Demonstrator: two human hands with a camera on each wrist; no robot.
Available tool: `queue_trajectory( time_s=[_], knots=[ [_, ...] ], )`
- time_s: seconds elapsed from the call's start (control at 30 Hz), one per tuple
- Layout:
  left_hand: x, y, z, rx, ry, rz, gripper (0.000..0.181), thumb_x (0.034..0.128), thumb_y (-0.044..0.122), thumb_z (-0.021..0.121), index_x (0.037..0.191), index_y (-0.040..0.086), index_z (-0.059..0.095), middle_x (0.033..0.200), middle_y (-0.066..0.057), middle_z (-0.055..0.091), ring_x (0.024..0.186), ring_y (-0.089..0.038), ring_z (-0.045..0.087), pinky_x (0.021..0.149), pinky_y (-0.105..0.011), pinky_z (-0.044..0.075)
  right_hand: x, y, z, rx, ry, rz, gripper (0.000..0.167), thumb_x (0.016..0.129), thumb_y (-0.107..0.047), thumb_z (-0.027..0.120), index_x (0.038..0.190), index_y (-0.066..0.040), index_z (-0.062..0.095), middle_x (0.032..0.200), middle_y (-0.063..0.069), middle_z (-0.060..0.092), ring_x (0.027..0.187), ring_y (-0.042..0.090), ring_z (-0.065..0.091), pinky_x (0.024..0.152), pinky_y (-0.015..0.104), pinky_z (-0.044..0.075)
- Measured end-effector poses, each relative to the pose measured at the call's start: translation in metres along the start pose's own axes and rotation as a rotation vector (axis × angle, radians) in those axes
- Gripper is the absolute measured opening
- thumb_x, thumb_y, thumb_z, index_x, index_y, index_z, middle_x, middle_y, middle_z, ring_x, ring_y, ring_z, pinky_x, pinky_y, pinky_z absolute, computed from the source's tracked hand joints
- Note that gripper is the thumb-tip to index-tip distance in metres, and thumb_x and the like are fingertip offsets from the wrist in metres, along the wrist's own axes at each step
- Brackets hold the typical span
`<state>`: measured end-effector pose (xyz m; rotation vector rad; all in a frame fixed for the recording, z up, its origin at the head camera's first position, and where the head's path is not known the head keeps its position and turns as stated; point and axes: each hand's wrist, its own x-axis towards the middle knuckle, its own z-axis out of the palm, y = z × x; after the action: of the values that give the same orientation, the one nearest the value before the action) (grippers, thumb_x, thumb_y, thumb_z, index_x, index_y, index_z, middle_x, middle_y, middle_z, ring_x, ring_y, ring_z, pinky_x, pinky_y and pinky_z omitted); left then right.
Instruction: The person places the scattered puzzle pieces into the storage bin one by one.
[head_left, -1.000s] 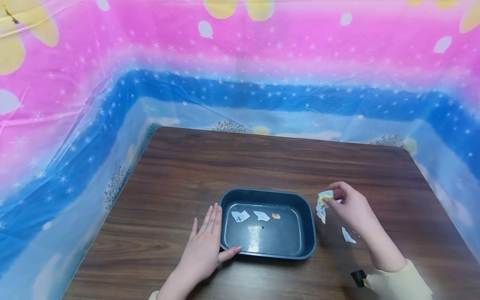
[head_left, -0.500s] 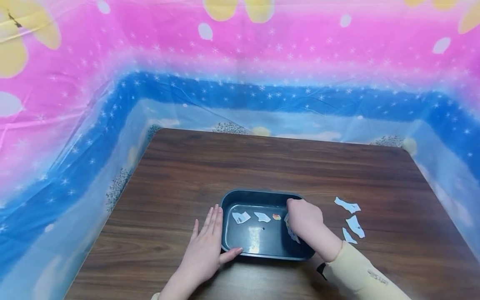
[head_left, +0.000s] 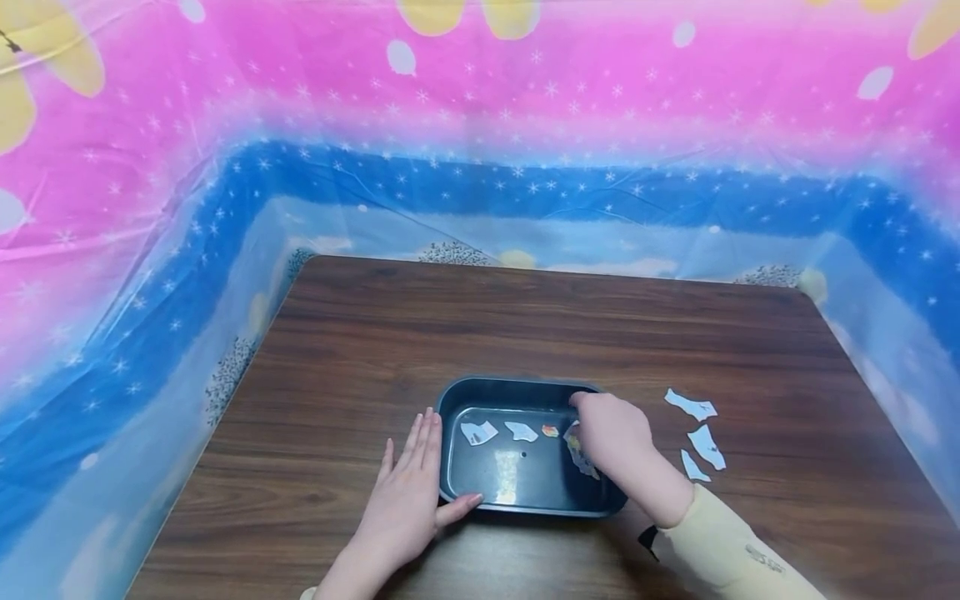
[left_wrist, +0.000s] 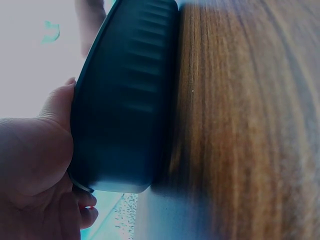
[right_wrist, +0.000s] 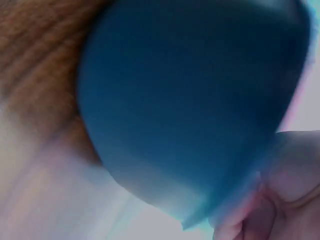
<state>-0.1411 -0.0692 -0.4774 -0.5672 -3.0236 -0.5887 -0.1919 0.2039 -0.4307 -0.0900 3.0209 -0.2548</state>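
A dark tray (head_left: 517, 505) stands on the wooden table, with two pale paper scraps (head_left: 478, 432) (head_left: 521, 431) and a small orange one (head_left: 550, 431) in a row inside. My left hand (head_left: 401, 500) lies along its left wall, fingers straight and thumb at the front rim; the left wrist view shows the palm (left_wrist: 30, 160) against the tray's side (left_wrist: 120, 100). Over the tray's right end, my right hand (head_left: 617, 433) pinches a crumpled patterned scrap (head_left: 579, 454) low inside; its fingertips are mostly hidden. In the right wrist view the tray wall (right_wrist: 185, 100) hides much of the hand (right_wrist: 295, 200).
Three pale scraps (head_left: 691, 405) (head_left: 707, 447) (head_left: 694, 467) lie on the table (head_left: 525, 325) to the right of the tray, beyond my right forearm. A small black object (head_left: 648, 542) shows beside the right sleeve. Patterned cloth (head_left: 480, 192) hangs around the table.
My right hand has carried the patterned scrap leftward from the table's right side into the tray. The scrap shows a little more beside the hand than half a second ago. My left hand keeps its place.
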Motion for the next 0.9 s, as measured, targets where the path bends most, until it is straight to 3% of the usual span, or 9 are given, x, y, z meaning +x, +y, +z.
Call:
queue_trajectory(
  time_s=[0.17, 0.33, 0.57, 0.73, 0.9],
  knots=[
    [-0.001, -0.001, 0.001, -0.003, -0.006, -0.009, 0.108, 0.0878, 0.064, 0.067, 0.159, -0.005, 0.023, 0.166, -0.021, 0.022, 0.154, -0.033, 0.019, 0.116, -0.066, 0.023, -0.012, 0.024, -0.030, 0.119, 0.059, 0.026, 0.033, 0.092, -0.017, 0.076, 0.122, -0.003, 0.071, 0.108, 0.015, 0.074, 0.089, 0.030, 0.071, 0.071, 0.046, 0.058],
    [-0.002, -0.001, 0.001, 0.000, -0.002, -0.010, 0.109, 0.0880, 0.064, 0.067, 0.159, -0.005, 0.022, 0.166, -0.021, 0.021, 0.153, -0.035, 0.021, 0.116, -0.066, 0.023, -0.028, 0.074, -0.042, 0.203, 0.025, 0.120, 0.036, 0.093, -0.018, 0.073, 0.124, 0.001, 0.067, 0.111, 0.019, 0.073, 0.097, 0.036, 0.069, 0.078, 0.054, 0.054],
    [-0.002, -0.001, 0.000, -0.012, 0.001, -0.002, 0.108, 0.0879, 0.064, 0.067, 0.159, -0.005, 0.023, 0.166, -0.022, 0.022, 0.153, -0.035, 0.020, 0.116, -0.066, 0.022, -0.049, 0.140, -0.005, 0.219, -0.080, 0.209, 0.034, 0.084, -0.022, 0.079, 0.107, 0.002, 0.071, 0.095, 0.012, 0.073, 0.093, 0.036, 0.069, 0.077, 0.055, 0.052],
    [-0.001, 0.000, 0.000, -0.011, 0.010, 0.003, 0.108, 0.0874, 0.064, 0.068, 0.158, -0.006, 0.024, 0.165, -0.022, 0.024, 0.153, -0.034, 0.021, 0.116, -0.066, 0.023, -0.056, 0.152, 0.018, 0.255, -0.095, 0.279, 0.034, 0.079, -0.021, 0.083, 0.101, 0.000, 0.069, 0.087, 0.007, 0.073, 0.085, 0.030, 0.068, 0.071, 0.052, 0.050],
    [-0.001, 0.000, 0.001, -0.018, 0.009, 0.002, 0.108, 0.0877, 0.064, 0.067, 0.159, -0.005, 0.024, 0.165, -0.022, 0.023, 0.153, -0.034, 0.021, 0.116, -0.066, 0.023, -0.054, 0.152, 0.024, 0.288, -0.078, 0.309, 0.030, 0.079, -0.017, 0.082, 0.098, 0.002, 0.069, 0.082, 0.005, 0.072, 0.081, 0.026, 0.067, 0.073, 0.049, 0.050]
  ],
)
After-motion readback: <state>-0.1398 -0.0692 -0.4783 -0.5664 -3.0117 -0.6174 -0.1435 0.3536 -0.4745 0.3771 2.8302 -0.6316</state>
